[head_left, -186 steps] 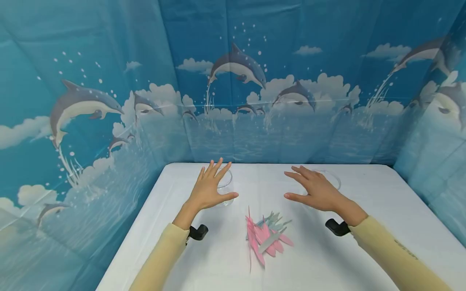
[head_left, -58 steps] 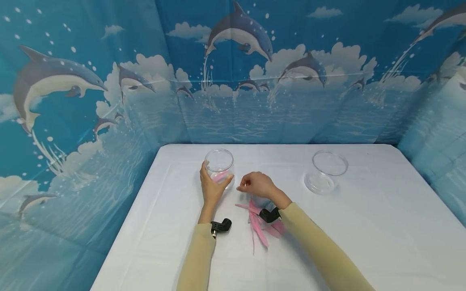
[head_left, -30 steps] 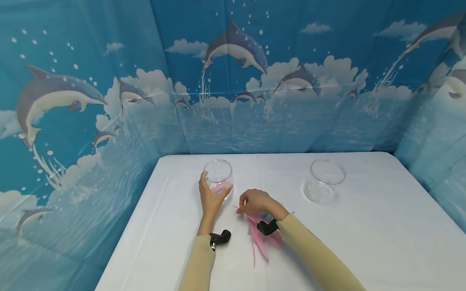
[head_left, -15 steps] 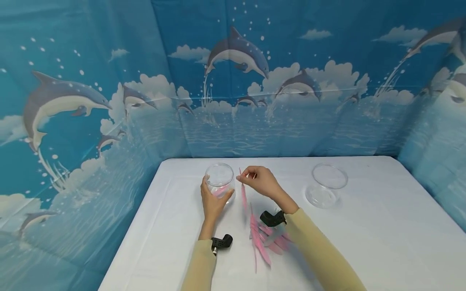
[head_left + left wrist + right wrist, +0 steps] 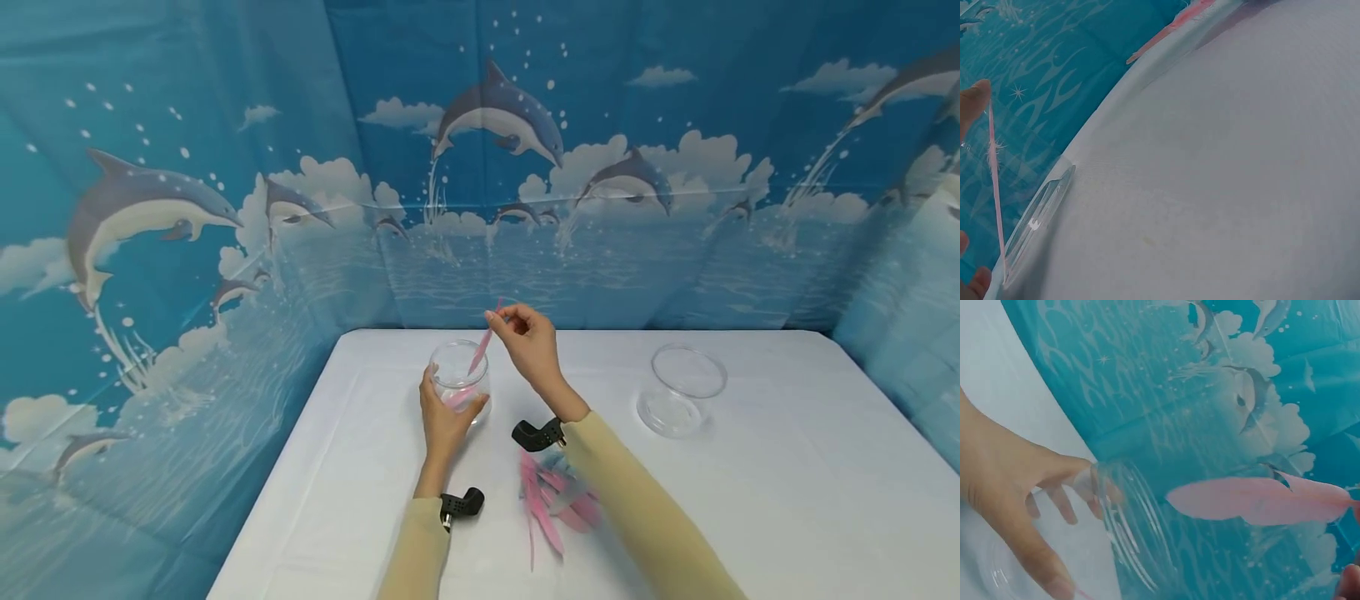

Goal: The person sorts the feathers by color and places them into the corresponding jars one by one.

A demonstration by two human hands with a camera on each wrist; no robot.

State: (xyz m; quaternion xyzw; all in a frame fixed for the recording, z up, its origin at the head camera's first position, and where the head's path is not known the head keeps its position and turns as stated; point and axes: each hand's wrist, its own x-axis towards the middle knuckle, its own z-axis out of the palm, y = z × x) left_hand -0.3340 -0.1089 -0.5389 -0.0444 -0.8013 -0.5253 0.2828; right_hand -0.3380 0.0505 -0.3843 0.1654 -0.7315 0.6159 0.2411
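A clear jar (image 5: pixel 472 392) stands on the white table at the left. My left hand (image 5: pixel 445 421) holds it, thumb on the near right side and fingers round the left. One pink feather (image 5: pixel 458 397) leans inside; the left wrist view shows its thin edge. Above the jar's mouth, my right hand (image 5: pixel 534 346) pinches another pink feather (image 5: pixel 480 352) by its quill between thumb and forefinger. The tip slants down to the opening, and the right wrist view shows the feather's broad face (image 5: pixel 1254 499). A pile of pink and grey-blue feathers (image 5: pixel 543 504) lies nearer me, partly under my right forearm.
A second clear jar (image 5: pixel 671 412) stands at the right of the white table (image 5: pixel 787 467). Behind and beside the table hangs a blue dolphin-print cloth (image 5: pixel 600 250). Each wrist wears a small black camera, the right one (image 5: pixel 538 435) over the pile's far edge.
My right hand has taken a pink feather from the pile, raised it and brought it left over the jar's mouth. My left hand has kept its hold on the jar.
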